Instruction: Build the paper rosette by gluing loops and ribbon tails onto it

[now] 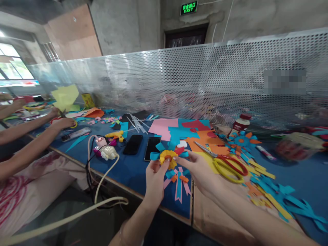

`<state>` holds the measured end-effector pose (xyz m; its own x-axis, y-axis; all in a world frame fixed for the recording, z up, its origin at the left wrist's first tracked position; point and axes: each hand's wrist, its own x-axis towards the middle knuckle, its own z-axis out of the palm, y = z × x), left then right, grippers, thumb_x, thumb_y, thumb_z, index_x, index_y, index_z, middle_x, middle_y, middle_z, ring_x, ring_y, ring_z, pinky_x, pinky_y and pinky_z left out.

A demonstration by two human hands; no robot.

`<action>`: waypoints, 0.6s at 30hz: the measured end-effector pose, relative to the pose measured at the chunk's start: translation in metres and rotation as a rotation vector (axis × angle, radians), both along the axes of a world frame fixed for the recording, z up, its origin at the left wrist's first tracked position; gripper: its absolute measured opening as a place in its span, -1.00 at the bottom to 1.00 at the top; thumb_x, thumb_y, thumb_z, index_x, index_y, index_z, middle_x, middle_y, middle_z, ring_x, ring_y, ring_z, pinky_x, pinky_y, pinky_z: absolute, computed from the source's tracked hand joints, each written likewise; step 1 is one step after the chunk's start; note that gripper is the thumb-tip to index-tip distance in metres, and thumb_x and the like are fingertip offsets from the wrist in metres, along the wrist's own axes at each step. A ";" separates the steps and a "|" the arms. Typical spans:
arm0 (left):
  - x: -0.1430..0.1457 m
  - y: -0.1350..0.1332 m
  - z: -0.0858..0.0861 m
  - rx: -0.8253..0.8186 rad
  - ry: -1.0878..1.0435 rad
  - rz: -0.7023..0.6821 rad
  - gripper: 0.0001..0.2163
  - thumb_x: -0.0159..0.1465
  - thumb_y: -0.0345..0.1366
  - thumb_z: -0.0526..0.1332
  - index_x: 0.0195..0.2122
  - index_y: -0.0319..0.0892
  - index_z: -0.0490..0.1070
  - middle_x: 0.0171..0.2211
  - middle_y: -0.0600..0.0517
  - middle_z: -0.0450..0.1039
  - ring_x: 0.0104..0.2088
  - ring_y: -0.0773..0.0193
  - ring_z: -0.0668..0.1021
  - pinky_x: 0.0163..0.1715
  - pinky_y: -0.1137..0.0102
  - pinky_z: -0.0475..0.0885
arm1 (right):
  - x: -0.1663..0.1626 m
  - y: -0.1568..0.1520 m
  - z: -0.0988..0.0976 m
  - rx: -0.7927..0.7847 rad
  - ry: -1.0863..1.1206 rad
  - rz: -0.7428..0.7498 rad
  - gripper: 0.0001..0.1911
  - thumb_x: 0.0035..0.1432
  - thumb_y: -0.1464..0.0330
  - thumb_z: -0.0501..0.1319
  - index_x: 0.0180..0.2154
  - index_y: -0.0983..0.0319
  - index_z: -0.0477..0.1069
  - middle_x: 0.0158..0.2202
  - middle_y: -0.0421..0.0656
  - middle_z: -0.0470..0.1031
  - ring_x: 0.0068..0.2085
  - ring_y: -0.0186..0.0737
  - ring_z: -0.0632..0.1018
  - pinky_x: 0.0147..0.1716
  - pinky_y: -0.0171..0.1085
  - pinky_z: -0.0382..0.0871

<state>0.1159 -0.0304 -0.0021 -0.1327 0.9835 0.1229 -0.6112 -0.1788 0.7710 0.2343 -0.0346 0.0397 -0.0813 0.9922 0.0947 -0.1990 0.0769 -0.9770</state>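
Note:
Between my two hands is a paper flower (172,164) with a yellow ruffled middle, an orange centre and blue looped petals. My left hand (156,176) is closed on it from below, the thumb pressed onto the centre. From the right, the fingers of my right hand (196,167) pinch its edge near a red piece. Just beneath the flower, a ribbon-like piece of pink and blue paper strips (178,191) with orange bits lies on the blue table. Scissors (228,167) with red and yellow handles rest right of my right hand.
Two phones, one a black phone (133,144), lie left of centre by a yellow glue gun (118,135) and a power strip with cables (106,150). Coloured paper sheets (164,127), a bottle (240,124) and a finished blue flower (244,138) stand behind. A co-worker's hands (64,123) hold scissors at left.

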 end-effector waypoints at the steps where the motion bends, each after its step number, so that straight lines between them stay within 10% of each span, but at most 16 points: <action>1: 0.000 0.001 0.000 -0.015 -0.003 0.007 -0.81 0.10 -0.30 0.36 -0.26 -0.21 0.51 -0.25 -0.02 0.57 -0.19 0.25 0.59 -0.13 0.43 0.45 | 0.000 0.000 0.000 -0.011 0.007 0.003 -0.72 -0.05 0.21 0.38 -0.28 0.19 0.51 -0.27 -0.16 0.52 -0.22 -0.17 0.51 -0.11 -0.17 0.35; 18: -0.005 0.008 -0.002 -0.066 0.052 0.065 -0.85 0.09 -0.27 0.36 -0.34 -0.20 0.50 -0.31 0.03 0.55 -0.24 0.30 0.56 -0.17 0.45 0.41 | 0.013 0.024 -0.016 -0.016 -0.006 -0.135 -0.79 -0.05 0.20 0.38 -0.35 0.15 0.51 -0.30 -0.23 0.50 -0.21 -0.27 0.45 -0.20 -0.31 0.26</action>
